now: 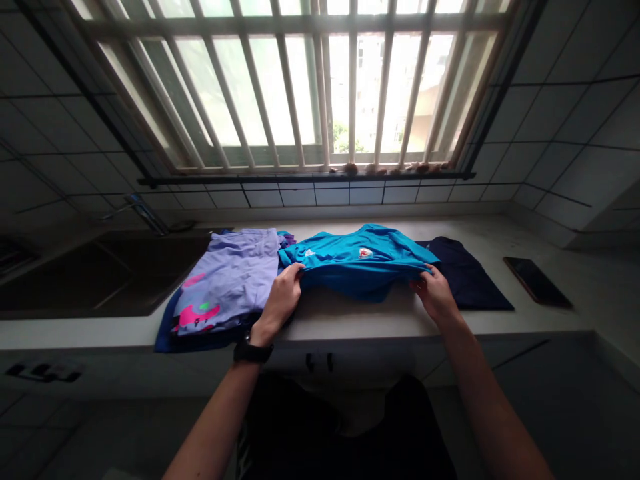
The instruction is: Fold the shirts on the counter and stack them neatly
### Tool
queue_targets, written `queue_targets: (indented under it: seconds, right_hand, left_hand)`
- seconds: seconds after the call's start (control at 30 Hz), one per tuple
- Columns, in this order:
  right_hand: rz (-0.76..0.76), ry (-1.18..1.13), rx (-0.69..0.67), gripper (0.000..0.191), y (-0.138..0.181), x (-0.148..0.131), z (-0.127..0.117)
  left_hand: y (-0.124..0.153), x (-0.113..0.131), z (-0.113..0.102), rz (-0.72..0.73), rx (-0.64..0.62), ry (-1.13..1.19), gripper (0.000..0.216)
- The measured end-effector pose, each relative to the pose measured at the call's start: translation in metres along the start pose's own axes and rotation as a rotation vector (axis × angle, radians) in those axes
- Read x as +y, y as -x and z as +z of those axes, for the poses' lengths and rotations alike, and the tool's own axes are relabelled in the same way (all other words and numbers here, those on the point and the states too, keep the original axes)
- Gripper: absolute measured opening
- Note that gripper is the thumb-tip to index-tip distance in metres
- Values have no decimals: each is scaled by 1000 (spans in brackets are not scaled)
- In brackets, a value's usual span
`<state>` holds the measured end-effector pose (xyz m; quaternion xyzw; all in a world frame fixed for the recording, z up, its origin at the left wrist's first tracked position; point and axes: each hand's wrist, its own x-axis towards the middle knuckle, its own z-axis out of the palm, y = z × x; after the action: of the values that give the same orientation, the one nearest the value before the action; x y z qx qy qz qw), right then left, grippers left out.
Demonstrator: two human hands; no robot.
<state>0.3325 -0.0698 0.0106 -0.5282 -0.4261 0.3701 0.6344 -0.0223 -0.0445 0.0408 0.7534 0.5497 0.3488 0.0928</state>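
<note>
Your left hand and right hand pinch the teal shirt's near edge at mid-desk. Risk: uneven pull skews the fold, drags the lilac shirt.

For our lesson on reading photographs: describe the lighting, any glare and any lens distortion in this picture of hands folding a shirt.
Head view: strong backlight from the barred window blows out the panes; the tiled walls and the sink fall into deep shadow. The teal shirt, held by the left hand and right hand, is evenly lit and sharp. The wide lens splays the bars outward.
</note>
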Motion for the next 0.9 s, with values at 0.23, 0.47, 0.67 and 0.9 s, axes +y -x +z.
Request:
queue_targets:
  seconds: [0.23, 0.47, 0.67, 0.9]
  right_hand:
    - [-46, 365, 241, 44, -20, -15, -23]
    - [-344, 744, 90, 59, -16, -32, -22]
    - [-484, 1116, -683, 49, 48, -22, 22]
    - [-485, 1138, -349, 27, 38, -7, 43]
  left_hand:
    - [-6, 7, -7, -98, -117, -35, 34]
    - [0, -2, 5, 188, -154, -44, 34]
    - [-5, 5, 9, 84, 20, -241, 16]
    - [7, 2, 6, 209, -199, -268, 42]
